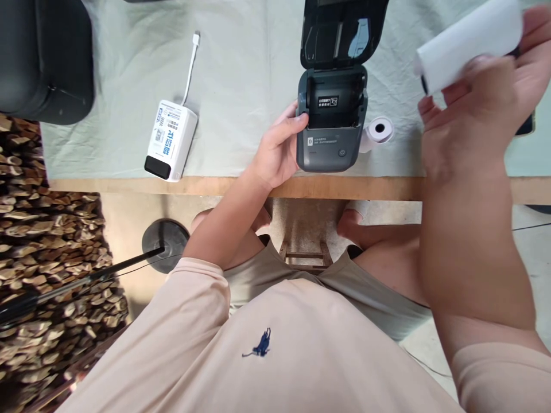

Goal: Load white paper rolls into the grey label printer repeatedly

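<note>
A dark grey label printer (329, 152) is tilted up over the table edge, its lid (340, 34) swung back and its paper bay showing no roll. My left hand (279, 140) grips the printer's left side, thumb on the rim. Up at the right, my right hand (491, 86) is wrapped round a white paper roll (471, 43), raised and slightly blurred. Behind the printer's right side lies a smaller white roll (379, 131) with a black core, partly hidden by the printer.
A white power bank (172, 137) with a short cable (190, 69) lies left on the cloth-covered table (241, 57). A black case (47, 57) stands at the far left. Part of a dark phone-like object (527, 125) shows behind my right wrist. A round stand base (166, 244) is below.
</note>
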The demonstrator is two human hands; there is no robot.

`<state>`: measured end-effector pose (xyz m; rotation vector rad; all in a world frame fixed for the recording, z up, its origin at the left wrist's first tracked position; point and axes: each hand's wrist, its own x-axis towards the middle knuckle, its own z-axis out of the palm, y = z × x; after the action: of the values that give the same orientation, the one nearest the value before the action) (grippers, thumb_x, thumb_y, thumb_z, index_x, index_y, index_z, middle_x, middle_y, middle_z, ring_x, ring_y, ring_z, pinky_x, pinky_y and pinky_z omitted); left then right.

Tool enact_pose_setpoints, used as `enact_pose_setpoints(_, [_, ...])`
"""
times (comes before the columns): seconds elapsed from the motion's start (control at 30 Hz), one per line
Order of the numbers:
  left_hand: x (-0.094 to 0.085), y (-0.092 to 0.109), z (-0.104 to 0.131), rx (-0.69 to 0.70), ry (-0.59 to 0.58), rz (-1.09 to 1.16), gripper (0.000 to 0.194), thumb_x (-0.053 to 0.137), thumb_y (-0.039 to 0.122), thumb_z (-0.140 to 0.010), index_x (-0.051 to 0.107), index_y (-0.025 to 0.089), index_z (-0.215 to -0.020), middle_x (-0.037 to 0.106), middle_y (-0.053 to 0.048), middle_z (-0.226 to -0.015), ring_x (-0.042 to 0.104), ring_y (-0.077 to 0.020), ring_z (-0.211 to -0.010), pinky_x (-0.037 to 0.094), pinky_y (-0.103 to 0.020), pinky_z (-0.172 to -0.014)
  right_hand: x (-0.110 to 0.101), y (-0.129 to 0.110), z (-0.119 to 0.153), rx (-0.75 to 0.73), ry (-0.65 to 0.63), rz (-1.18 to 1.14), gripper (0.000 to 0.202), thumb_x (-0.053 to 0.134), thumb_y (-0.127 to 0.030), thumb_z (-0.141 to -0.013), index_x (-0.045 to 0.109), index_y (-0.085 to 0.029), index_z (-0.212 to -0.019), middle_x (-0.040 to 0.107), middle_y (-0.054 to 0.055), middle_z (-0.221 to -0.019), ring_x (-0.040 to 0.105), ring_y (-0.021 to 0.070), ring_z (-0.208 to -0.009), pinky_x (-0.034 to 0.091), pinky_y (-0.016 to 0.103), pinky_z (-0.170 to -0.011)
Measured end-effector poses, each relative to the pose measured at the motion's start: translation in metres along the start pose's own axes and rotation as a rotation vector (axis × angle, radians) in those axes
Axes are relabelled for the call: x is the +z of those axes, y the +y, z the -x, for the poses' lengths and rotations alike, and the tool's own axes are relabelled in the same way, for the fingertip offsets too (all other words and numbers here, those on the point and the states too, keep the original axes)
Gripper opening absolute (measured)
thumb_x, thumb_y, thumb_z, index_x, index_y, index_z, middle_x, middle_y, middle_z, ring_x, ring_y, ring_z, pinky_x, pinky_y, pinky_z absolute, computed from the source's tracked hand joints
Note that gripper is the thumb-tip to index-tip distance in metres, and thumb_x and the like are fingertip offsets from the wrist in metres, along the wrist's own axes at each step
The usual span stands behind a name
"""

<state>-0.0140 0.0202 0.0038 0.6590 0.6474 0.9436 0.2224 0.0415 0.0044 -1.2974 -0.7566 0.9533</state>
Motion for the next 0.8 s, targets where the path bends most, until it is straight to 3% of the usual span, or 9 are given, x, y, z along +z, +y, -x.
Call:
enact_pose_setpoints(0.07, [0.001, 0.0, 0.0, -0.002, 0.017, -0.014, 0.02, 0.051, 0.026, -0.091, 0.069, 0.026, -0.1, 0.077, -0.001, -0.097, 0.073, -0.0243, -0.107, 0.06, -0.037, -0.093, -0.004, -0.004, -0.005, 0.18, -0.063, -0.141, 0.049, 0.037, -0.024, -0.06, 0.038, -0.025, -0.109, 0.051, 0.0, -0.118, 0.058, 0.0068, -0.091, 0.034, 0.017, -0.058])
enact_pose_setpoints(0.17, [0.002, 0.0, -0.001, -0.022, 0.06, -0.045, 0.021, 0.048, 0.026, -0.091, 0.068, 0.026, -0.1, 0.077, -0.002, -0.098, 0.069, -0.0273, -0.122, 0.058, -0.04, -0.101, -0.012, -0.01, -0.012, 0.283, -0.175, -0.24, 0.044, 0.036, -0.027, -0.057, 0.044, -0.02, -0.099, 0.051, 0.004, -0.122, 0.058, 0.0077, -0.1, 0.044, 0.02, -0.062])
enact_pose_setpoints(0.33, [0.002, 0.0, 0.0, -0.021, 0.062, -0.022, 0.02, 0.051, 0.026, -0.09, 0.068, 0.025, -0.101, 0.077, -0.001, -0.099, 0.07, -0.0257, -0.121, 0.058, -0.04, -0.103, -0.03, -0.003, -0.03, 0.274, -0.284, -0.211, 0.036, 0.04, -0.029, -0.069, 0.047, -0.025, -0.104, 0.051, -0.001, -0.127, 0.056, 0.005, -0.108, 0.056, 0.016, -0.076])
enact_pose_setpoints(0.47, [0.0, -0.001, -0.001, -0.023, 0.066, -0.028, 0.023, 0.053, 0.028, -0.088, 0.071, 0.028, -0.101, 0.079, -0.002, -0.101, 0.063, -0.0317, -0.132, 0.054, -0.046, -0.11, -0.036, 0.005, -0.037, 0.268, -0.265, -0.174, 0.033, 0.048, -0.028, -0.072, 0.046, -0.027, -0.105, 0.05, -0.007, -0.132, 0.056, 0.0047, -0.118, 0.06, 0.016, -0.093])
enact_pose_setpoints(0.57, [0.0, -0.001, -0.001, -0.032, 0.062, -0.035, 0.023, 0.054, 0.03, -0.087, 0.072, 0.03, -0.102, 0.08, -0.002, -0.104, 0.059, -0.0343, -0.136, 0.053, -0.048, -0.111, -0.027, -0.003, -0.027, 0.292, -0.207, -0.17, 0.027, 0.049, -0.036, -0.078, 0.048, -0.031, -0.105, 0.053, -0.008, -0.132, 0.057, 0.0075, -0.125, 0.059, 0.023, -0.104])
enact_pose_setpoints(0.67, [0.001, 0.0, -0.001, -0.034, 0.034, -0.027, 0.023, 0.052, 0.03, -0.088, 0.071, 0.03, -0.101, 0.079, -0.001, -0.107, 0.065, -0.0313, -0.128, 0.056, -0.044, -0.104, -0.011, -0.018, -0.013, 0.35, -0.127, -0.213, 0.031, 0.033, -0.027, -0.079, 0.051, -0.029, -0.105, 0.056, -0.006, -0.13, 0.057, 0.0049, -0.127, 0.06, 0.021, -0.095])
enact_pose_setpoints(0.73, [0.001, 0.001, 0.0, -0.031, 0.009, -0.01, 0.023, 0.051, 0.028, -0.089, 0.07, 0.029, -0.101, 0.079, -0.001, -0.107, 0.069, -0.0276, -0.117, 0.058, -0.041, -0.099, -0.004, -0.025, -0.007, 0.391, -0.127, -0.285, 0.033, 0.027, -0.023, -0.08, 0.052, -0.026, -0.102, 0.057, -0.005, -0.128, 0.06, 0.0014, -0.115, 0.056, 0.014, -0.078])
enact_pose_setpoints(0.8, [0.001, 0.001, 0.0, -0.026, -0.005, 0.012, 0.022, 0.05, 0.025, -0.09, 0.07, 0.027, -0.1, 0.078, -0.001, -0.104, 0.072, -0.0238, -0.106, 0.059, -0.037, -0.095, -0.001, -0.028, -0.004, 0.404, -0.156, -0.345, 0.029, 0.028, -0.031, -0.089, 0.053, -0.024, -0.101, 0.056, -0.004, -0.126, 0.059, -0.0004, -0.096, 0.049, 0.011, -0.064])
